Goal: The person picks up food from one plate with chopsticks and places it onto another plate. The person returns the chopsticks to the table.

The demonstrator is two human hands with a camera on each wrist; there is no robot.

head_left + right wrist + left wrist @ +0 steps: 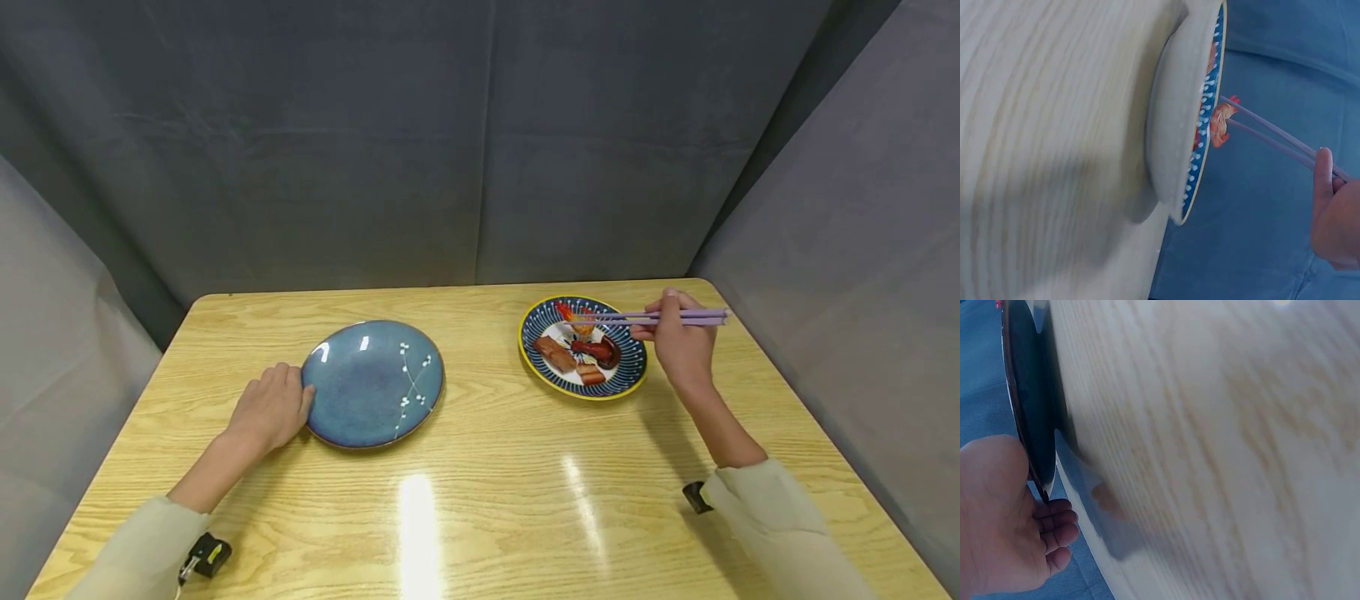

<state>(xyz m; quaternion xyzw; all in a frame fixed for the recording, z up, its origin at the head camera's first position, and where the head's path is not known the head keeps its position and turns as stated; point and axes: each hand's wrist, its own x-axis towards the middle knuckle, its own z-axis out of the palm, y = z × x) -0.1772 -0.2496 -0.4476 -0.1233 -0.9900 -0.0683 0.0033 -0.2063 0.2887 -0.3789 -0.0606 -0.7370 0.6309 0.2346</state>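
Note:
At the left, my left hand (273,407) holds the rim of a round blue plate (360,392) with white blossom sprigs. The left wrist view shows the thumb over the edge and curled fingers (1059,528) below it. My right hand (684,350) grips a pair of lilac chopsticks (693,317) pointing left across a blue-and-white patterned plate (633,371) with a yellow rim. Their tips are at an orange-red shrimp (1219,128), which shows above the rim in the right wrist view.
Pieces of brown meat (555,354) and a dark glossy mushroom-like piece (606,352) lie on the patterned plate. Both plates are on a light wooden table (495,492). Grey curtains (337,150) hang behind it and along both sides.

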